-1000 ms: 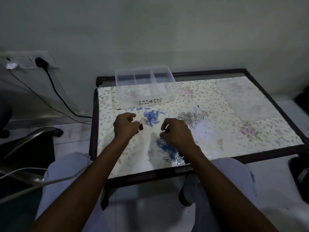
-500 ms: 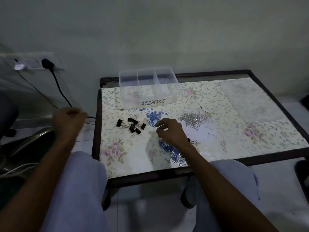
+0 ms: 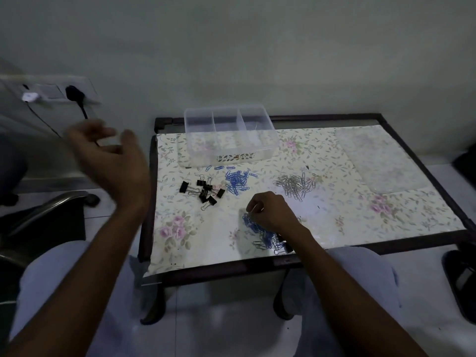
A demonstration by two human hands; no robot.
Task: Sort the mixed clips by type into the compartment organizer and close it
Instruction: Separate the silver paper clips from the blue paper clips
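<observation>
The left hand [image 3: 110, 161], off the table's [image 3: 425, 243] left edge half a second before, had risen, fingers spread, empty. The right hand [image 3: 273, 212] stayed pinching a paper clip over the mixed clips [image 3: 265, 237]. Black binder clips [image 3: 203, 191], blue clips [image 3: 237, 181] and silver clips [image 3: 296, 185] lay before the open organizer [image 3: 229, 136].

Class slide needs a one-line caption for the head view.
Right hand picks at mixed clips; left hand raised beside table.
</observation>
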